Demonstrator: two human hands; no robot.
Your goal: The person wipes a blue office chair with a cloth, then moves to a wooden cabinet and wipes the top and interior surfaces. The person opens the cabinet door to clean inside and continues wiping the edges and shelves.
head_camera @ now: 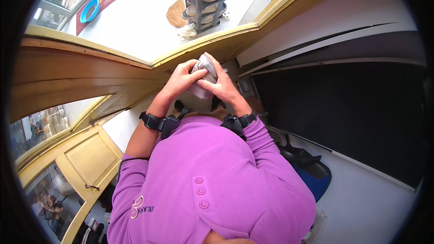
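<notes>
Both hands hold a bundled piece of grey cloth (203,89) in front of the body, near the top centre of the view. My left hand (183,78) grips its one side, with the thumb laid across the folds. On the other side my right hand (220,83) presses the cloth between thumb and fingers. Which hand is which is read from a view whose body appears at the bottom. Black straps with small devices sit on both wrists. The cloth's exact kind cannot be told.
Beyond the hands runs a yellow wooden frame edge (203,42). Behind it stands a dark shoe rack (206,3) with shoes, near a blue basin (90,10). A large black panel (339,115) is at the right, a yellow cabinet door (91,156) at the lower left.
</notes>
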